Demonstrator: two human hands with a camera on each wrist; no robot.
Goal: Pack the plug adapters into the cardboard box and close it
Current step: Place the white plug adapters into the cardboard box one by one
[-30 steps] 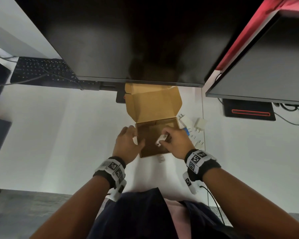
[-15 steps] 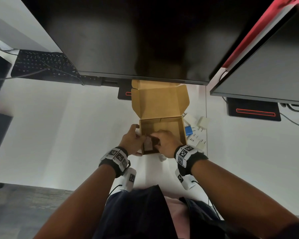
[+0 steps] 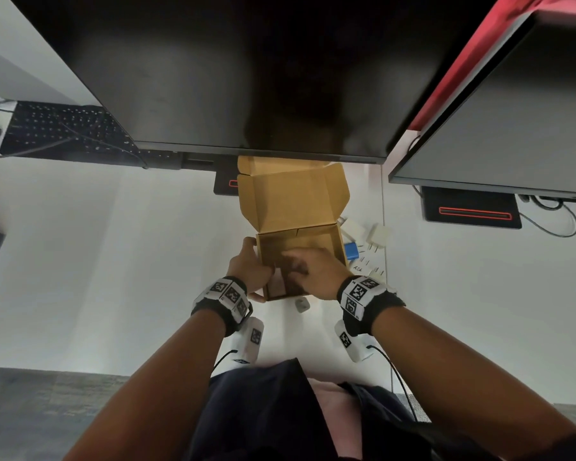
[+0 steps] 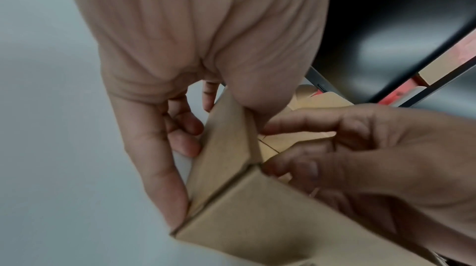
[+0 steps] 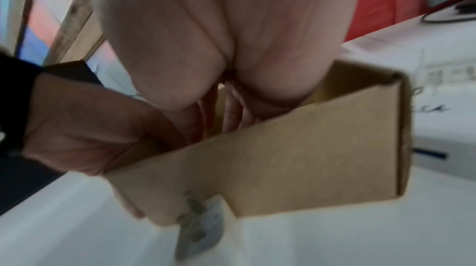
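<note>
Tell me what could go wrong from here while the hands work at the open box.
Three risks:
1. One small white plug adapter lies on the white desk right at the near wall of the brown cardboard box; it could be overlooked or knocked away.
2. The right hand reaches inside, so its contents are hidden.
3. The left hand grips only the box's left wall, which may flex or tip.

Right hand: lowered from above the cardboard box into its interior. White adapter formerly pinched: no longer visible in the fingers.
</note>
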